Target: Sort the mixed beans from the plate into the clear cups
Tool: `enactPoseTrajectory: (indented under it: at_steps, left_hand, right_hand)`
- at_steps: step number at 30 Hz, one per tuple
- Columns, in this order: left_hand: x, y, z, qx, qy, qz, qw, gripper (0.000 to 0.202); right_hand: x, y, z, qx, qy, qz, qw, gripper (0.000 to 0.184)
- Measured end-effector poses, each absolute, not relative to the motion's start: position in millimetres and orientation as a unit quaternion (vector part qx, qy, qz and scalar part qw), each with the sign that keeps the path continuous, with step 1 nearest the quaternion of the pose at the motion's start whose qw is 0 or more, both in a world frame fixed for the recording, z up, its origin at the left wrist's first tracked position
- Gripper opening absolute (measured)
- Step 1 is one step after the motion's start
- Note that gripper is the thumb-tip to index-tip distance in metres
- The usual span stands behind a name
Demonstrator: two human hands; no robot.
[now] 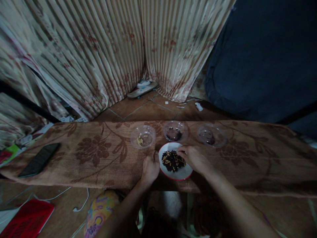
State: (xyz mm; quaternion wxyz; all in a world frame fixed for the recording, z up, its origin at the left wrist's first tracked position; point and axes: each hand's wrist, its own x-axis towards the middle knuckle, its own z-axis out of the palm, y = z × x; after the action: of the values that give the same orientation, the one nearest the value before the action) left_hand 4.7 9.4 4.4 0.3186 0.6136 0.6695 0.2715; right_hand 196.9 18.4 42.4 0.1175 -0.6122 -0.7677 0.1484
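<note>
The right hand (190, 156) has its thumb and fingers brought together on a slender utensil (174, 151), its type too small to identify, above the plate (182, 173). The left hand (150, 168) is curled against the plate's left rim; whether its fingers clamp the rim cannot be told. The white, red-rimmed plate sits between the two hands and carries a mix of dark and pale grains (173, 161), located just left of the right fingertips.

Three clear bowls stand in a row beyond the hands:
- The left bowl (149, 141), ahead of the left hand, holds a few pale grains.
- The middle bowl (174, 125), directly beyond the plate, holds dark material.
- The right bowl (220, 135), ahead and right of the right hand, holds a little dark material.

A phone (39, 160) lies well left of the left hand on the patterned cloth (119, 175) beneath all these items.
</note>
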Motion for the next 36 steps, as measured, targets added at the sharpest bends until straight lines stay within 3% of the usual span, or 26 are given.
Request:
enactPoseTrajectory:
  at_steps: [36]
  left_hand:
    - [3.6, 10.2, 0.9, 0.625, 0.664, 0.267, 0.313, 0.033]
  right_hand:
    - [216.3, 16.0, 56.4, -0.602, -0.768, 0.193, 0.106, 0.027]
